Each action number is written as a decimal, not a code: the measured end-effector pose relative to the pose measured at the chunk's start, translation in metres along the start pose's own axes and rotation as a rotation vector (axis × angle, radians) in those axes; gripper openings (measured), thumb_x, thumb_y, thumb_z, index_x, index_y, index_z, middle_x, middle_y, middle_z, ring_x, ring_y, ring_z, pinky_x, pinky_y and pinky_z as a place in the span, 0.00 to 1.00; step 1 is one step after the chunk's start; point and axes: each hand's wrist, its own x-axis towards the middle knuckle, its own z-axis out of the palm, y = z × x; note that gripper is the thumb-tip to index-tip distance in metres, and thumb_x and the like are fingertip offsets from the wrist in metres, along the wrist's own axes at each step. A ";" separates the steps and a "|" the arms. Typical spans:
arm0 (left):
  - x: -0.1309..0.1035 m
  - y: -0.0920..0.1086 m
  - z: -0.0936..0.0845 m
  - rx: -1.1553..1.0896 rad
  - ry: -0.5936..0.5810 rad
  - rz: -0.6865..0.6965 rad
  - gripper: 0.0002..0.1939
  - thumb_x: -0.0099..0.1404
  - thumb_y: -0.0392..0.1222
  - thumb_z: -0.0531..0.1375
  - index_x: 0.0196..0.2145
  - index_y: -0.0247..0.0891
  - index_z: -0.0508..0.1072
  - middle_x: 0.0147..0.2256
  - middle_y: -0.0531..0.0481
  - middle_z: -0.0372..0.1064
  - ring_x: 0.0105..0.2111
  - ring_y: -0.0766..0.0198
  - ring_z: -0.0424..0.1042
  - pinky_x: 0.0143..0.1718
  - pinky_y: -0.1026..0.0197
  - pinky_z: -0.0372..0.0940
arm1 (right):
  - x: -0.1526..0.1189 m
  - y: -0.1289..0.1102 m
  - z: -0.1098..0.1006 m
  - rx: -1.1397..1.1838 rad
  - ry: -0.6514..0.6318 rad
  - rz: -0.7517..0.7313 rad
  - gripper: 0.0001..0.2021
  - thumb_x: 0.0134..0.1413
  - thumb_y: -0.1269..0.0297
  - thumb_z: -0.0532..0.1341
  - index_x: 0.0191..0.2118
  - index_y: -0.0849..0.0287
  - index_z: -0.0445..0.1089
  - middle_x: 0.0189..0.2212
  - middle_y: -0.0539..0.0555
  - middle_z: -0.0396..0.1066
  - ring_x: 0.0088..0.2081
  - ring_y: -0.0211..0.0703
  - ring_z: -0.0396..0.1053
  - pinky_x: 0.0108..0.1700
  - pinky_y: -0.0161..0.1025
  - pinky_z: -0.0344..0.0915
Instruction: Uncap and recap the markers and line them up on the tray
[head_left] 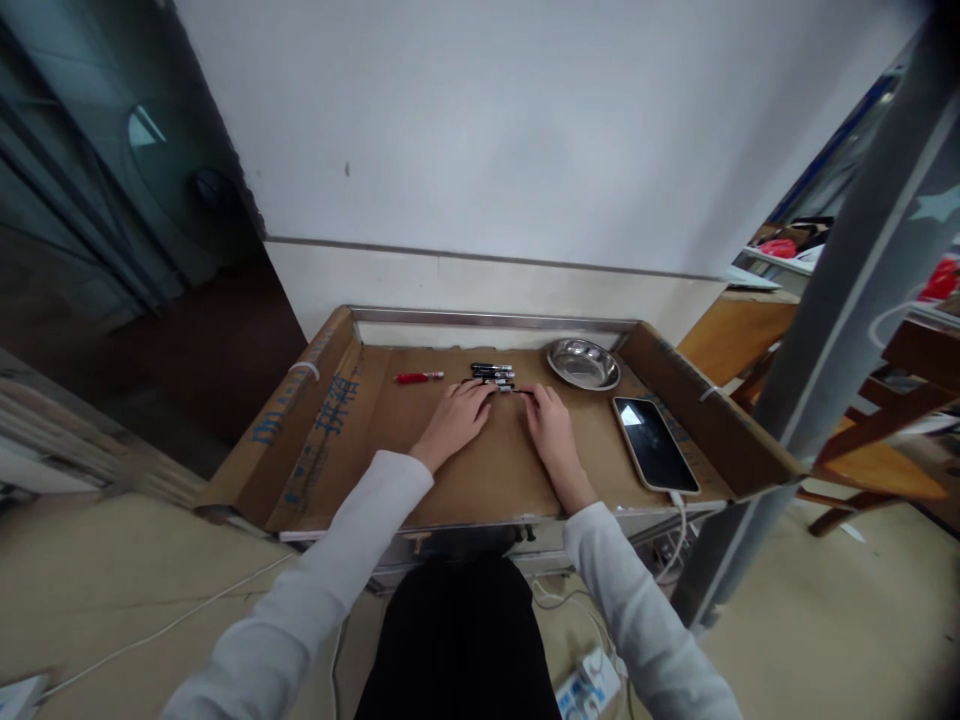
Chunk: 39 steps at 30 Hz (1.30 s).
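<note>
A black-and-silver marker pen (505, 388) lies crosswise between my two hands, low over the cardboard. My left hand (460, 414) closes its fingers on the pen's left end. At the other end, the thumb and finger of my right hand (550, 418) pinch a thin dark part; whether it is a cap or the pen's own tip is too small to tell. Just beyond my fingers, several black markers (491, 368) lie side by side, the nearest partly hidden by my left hand. To their left lies a red marker (420, 377) by itself.
A shiny metal bowl (583, 364) stands at the back right of the cardboard-lined table (480, 480). Nearer, a phone (654, 445) lies with a white cable (681, 535) plugged in. Raised cardboard sides (712, 415) flank the surface, and a grey post (817, 330) rises at the right.
</note>
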 end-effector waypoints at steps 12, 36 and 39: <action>-0.002 -0.003 0.000 0.023 0.013 -0.046 0.10 0.64 0.46 0.53 0.37 0.39 0.70 0.37 0.47 0.69 0.41 0.57 0.65 0.45 0.55 0.55 | -0.002 -0.004 0.001 -0.114 -0.110 -0.097 0.12 0.62 0.65 0.47 0.40 0.57 0.66 0.36 0.56 0.68 0.39 0.44 0.66 0.42 0.38 0.62; -0.008 -0.033 -0.006 0.337 0.210 -0.503 0.08 0.65 0.40 0.50 0.37 0.36 0.67 0.38 0.39 0.63 0.39 0.51 0.63 0.40 0.51 0.59 | 0.007 0.011 0.015 -0.332 -0.082 -0.097 0.18 0.58 0.68 0.49 0.52 0.54 0.64 0.54 0.60 0.59 0.52 0.51 0.58 0.48 0.49 0.60; -0.005 -0.038 -0.002 0.342 0.195 -0.509 0.07 0.65 0.37 0.50 0.38 0.34 0.66 0.39 0.40 0.62 0.39 0.54 0.64 0.40 0.54 0.61 | 0.006 0.010 0.016 -0.367 -0.070 -0.078 0.16 0.58 0.67 0.49 0.50 0.56 0.64 0.49 0.61 0.63 0.48 0.50 0.59 0.46 0.46 0.59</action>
